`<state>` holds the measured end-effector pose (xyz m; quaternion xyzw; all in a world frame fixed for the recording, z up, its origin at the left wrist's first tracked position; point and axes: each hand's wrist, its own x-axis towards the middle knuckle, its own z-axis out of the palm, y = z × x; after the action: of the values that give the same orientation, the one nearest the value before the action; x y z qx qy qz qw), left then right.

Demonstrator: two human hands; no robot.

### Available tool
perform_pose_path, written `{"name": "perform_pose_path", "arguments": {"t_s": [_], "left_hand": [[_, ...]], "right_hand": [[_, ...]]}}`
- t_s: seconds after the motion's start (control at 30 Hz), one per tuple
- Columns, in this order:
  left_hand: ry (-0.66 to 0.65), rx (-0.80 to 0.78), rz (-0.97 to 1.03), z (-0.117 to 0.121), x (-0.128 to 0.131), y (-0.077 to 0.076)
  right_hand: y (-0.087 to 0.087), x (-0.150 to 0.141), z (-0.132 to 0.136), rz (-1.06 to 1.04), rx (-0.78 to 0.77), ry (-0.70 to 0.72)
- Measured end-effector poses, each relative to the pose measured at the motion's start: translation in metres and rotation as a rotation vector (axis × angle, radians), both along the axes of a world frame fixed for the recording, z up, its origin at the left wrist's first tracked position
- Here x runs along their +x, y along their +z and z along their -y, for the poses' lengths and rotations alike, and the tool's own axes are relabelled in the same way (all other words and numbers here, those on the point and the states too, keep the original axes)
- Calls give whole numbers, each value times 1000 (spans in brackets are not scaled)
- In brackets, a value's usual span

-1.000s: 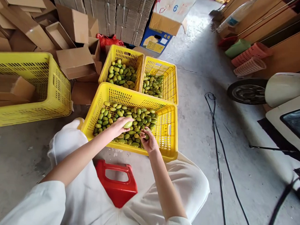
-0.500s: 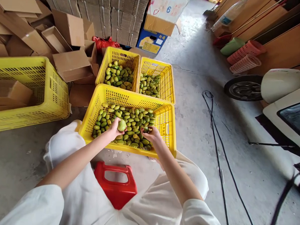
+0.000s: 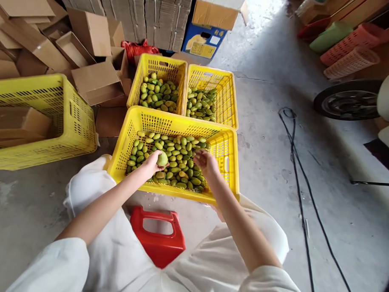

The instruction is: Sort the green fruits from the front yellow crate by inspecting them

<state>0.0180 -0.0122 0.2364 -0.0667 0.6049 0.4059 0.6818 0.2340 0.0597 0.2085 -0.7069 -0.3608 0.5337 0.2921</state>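
Observation:
My left hand (image 3: 153, 163) is closed around a pale green, rounded fruit (image 3: 162, 159) that looks like a mango, larger than those below it. It hovers over the near yellow crate (image 3: 228, 136), which contains many small oval green fruits (image 3: 180, 153), a few of them yellowish. Above the right part of the same fruit my right hand (image 3: 206, 162) hangs with its fingers loosely bent and apart. No fruit shows in it.
Behind stand two more yellow crates (image 3: 159, 64) (image 3: 233, 96) with similar fruits. A yellow crate (image 3: 82, 131) with cardboard and loose cardboard boxes (image 3: 94, 80) are at left. Between my legs is a red plastic seat (image 3: 159, 245). A black cable (image 3: 297, 162) lies on the right floor.
The small dark green fruit that was in my right hand is gone from it, and its fingers have loosened. My left hand still grips the pale fruit. The view has shifted slightly.

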Motion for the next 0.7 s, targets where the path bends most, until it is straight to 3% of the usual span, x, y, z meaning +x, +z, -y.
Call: {"name": "perform_pose_path", "arguments": {"t_s": [0.13, 0.23, 0.5, 0.6, 0.7], "left_hand": [[31, -54, -40, 0, 0, -3], [36, -103, -57, 2, 4, -4], [67, -311, -92, 26, 11, -3], [137, -286, -144, -7, 5, 2], [206, -153, -198, -74, -11, 19]], "right_hand": [[-35, 10, 98, 356, -60, 254], [-45, 10, 132, 522, -26, 361], [-56, 14, 125, 655, -4, 539], [-60, 16, 127, 670, 20, 571], [-62, 17, 128, 708, 20, 617]]}}
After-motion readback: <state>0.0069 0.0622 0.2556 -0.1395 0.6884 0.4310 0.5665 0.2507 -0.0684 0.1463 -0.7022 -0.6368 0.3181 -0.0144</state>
